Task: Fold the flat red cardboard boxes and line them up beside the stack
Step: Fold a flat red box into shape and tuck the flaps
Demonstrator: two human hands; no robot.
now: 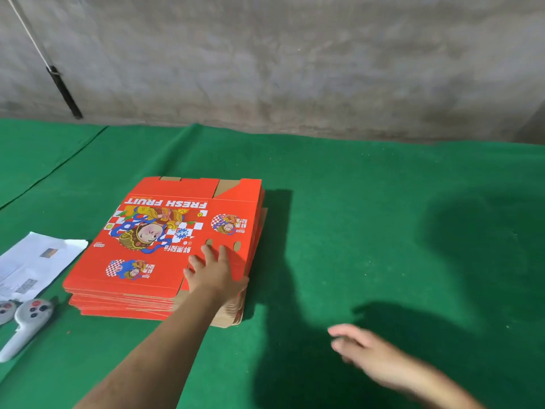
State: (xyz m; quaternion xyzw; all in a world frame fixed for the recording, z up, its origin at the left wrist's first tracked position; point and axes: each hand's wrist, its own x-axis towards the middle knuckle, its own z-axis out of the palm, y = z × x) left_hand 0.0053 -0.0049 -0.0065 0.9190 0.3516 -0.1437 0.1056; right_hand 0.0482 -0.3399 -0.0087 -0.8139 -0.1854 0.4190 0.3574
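A stack of flat red cardboard boxes printed "FRESH FRUIT" lies on the green table, left of centre. My left hand rests flat on the top sheet near its front right corner, fingers spread and straight, thumb over the edge. My right hand hovers above the green cloth to the right of the stack, fingers extended and slightly blurred, holding nothing. No folded box is in view.
White papers lie left of the stack. Two grey game-style controllers sit at the front left. A grey concrete wall runs behind the table. A dark rod leans at the back left. Green cloth stretches to the right.
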